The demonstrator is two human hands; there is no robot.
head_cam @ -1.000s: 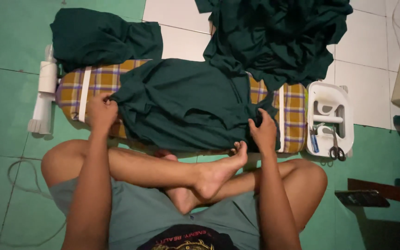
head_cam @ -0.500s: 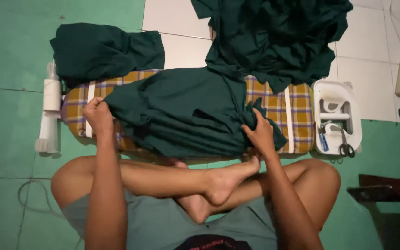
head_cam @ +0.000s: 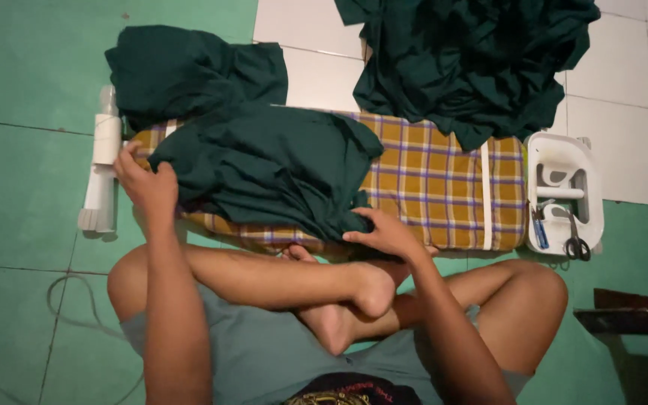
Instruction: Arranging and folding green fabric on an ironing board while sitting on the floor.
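Your left hand [head_cam: 146, 184] pinches the left edge of the dark green garment [head_cam: 264, 169], fingers curled shut on the soft cloth. Your right hand [head_cam: 385, 232] presses its lower corner, fingers loosely spread. The garment lies rumpled on the low plaid-covered ironing board [head_cam: 444, 184], beside a white plastic tray [head_cam: 564, 191].

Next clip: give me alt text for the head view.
Seen from above, a person sitting cross-legged on the floor holds a dark green garment on a plaid ironing board, left hand at one end, right hand at the near edge. More green cloth lies beyond, and a white tray holds scissors.
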